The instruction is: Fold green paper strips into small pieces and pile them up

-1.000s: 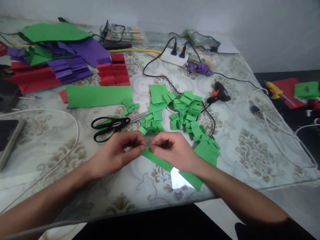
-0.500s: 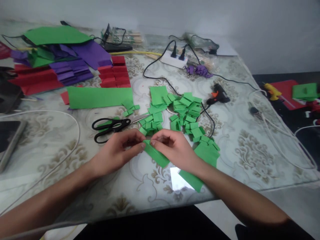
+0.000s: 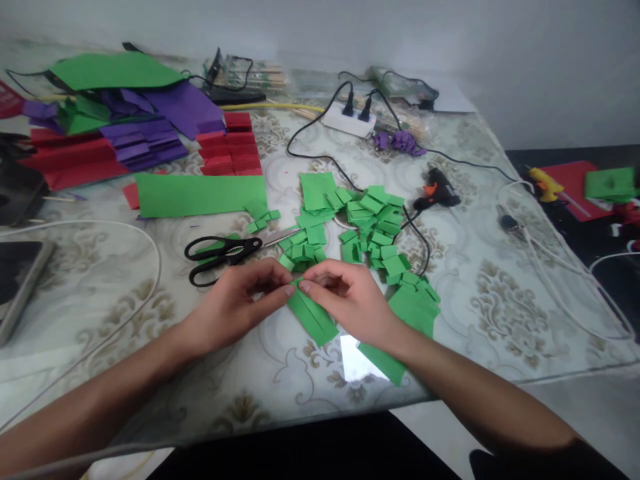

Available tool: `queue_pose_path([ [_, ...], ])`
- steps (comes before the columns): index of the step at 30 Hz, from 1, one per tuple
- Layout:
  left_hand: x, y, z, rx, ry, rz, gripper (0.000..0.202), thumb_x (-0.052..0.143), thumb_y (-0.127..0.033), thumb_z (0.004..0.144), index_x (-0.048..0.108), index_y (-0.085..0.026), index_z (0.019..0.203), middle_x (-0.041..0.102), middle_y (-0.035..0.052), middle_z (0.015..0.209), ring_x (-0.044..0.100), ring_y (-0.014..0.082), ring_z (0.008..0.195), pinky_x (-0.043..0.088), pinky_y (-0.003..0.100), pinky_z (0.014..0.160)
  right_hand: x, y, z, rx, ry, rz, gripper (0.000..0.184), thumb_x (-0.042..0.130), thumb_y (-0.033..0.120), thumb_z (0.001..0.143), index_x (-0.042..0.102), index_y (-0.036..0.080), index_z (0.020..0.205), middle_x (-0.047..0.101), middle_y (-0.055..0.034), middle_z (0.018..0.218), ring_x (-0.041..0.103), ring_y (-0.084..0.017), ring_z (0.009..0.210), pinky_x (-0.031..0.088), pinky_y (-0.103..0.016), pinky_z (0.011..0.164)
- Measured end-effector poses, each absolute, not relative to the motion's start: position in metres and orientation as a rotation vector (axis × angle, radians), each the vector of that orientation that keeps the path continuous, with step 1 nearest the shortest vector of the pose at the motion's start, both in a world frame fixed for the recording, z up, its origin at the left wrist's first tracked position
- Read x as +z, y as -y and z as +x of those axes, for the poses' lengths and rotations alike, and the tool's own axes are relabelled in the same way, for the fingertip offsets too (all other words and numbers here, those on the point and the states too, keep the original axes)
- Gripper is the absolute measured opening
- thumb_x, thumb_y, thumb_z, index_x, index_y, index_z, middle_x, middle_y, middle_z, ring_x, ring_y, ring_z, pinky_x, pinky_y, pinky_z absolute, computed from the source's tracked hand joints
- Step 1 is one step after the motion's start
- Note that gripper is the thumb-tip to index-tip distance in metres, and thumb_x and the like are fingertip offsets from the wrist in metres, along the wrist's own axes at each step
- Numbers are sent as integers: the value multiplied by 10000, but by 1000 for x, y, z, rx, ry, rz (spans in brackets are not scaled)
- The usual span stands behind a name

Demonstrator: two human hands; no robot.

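Between my hands is a green paper strip (image 3: pixel 314 317) with a crease along its length, slanting down to the right. My left hand (image 3: pixel 245 303) pinches its upper end between thumb and fingers. Close beside it, my right hand (image 3: pixel 347 300) pinches the same end, and the fingertips of both hands nearly touch. Just beyond my left hand lie black-handled scissors (image 3: pixel 225 252), blades pointing right. A heap of small folded green paper pieces (image 3: pixel 375 217) spreads past my fingers. Under my right wrist are larger green sheets (image 3: pixel 413 310), partly covered by the arm.
A long green strip (image 3: pixel 200 195) lies at left, before folded red paper (image 3: pixel 230 147) and purple paper (image 3: pixel 145 143). A black glue gun (image 3: pixel 436 190) rests at right, its cable near a white power strip (image 3: pixel 349 120). A tablet-like device (image 3: pixel 20 280) is at far left.
The green strip has turned slightly, its lower end swinging down and showing more of its face and lengthwise crease. Both hands keep their pinch in nearly the same place.
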State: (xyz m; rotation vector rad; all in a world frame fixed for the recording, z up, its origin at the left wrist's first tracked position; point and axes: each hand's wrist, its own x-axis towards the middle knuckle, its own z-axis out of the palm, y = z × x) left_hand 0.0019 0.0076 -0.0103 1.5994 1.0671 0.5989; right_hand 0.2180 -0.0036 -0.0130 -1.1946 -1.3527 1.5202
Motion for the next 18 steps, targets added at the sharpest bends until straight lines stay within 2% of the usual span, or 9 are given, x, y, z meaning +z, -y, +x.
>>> queue_pose_path([
  [4,-12,-7,3,680,-1055,1536,209,715,-385,970,701,-202,1069,743,27,899,686,173,801,529,280,701,-9,0,219,1698,1225,-1265,181,805,355,839,734,190,856,612,47,656,533,-98,567,411,-224,510],
  [7,-12,-7,4,727,-1072,1527,210,721,-360,970,686,-207,1110,749,35,958,702,179,858,546,286,743,-7,-3,219,1784,1139,-1250,201,803,372,828,701,200,854,565,66,631,536,-100,581,446,-220,540],
  [10,-12,-7,3,749,-1090,1531,188,722,-341,972,679,-210,1100,739,28,966,700,174,882,549,281,769,-9,-4,219,1850,1092,-1214,188,778,331,839,682,212,950,563,80,639,525,-95,574,445,-217,552],
  [12,-13,-7,3,763,-1101,1547,163,715,-329,977,679,-212,1085,728,20,951,691,165,871,539,272,759,-11,-3,219,1869,1099,-1203,206,750,297,850,661,221,1019,634,59,725,528,-92,573,429,-221,541],
  [14,-13,-6,3,779,-1118,1565,144,711,-320,975,677,-211,1062,717,12,928,683,157,849,529,266,742,-13,1,219,1813,1162,-1189,262,748,279,849,633,228,1079,690,21,856,585,-104,630,473,-238,581],
  [17,-14,-6,3,792,-1152,1577,140,713,-307,963,668,-204,1047,717,12,917,685,160,839,530,272,739,-17,8,218,1513,1417,-1176,452,801,257,821,583,248,1217,691,-26,1038,695,-166,871,580,-307,778],
  [18,-14,-6,4,795,-1161,1581,140,713,-303,959,667,-202,1045,719,13,918,686,162,840,533,275,742,-18,10,218,1411,1533,-1184,531,812,255,819,562,263,1287,694,-48,1118,708,-188,935,590,-320,789],
])
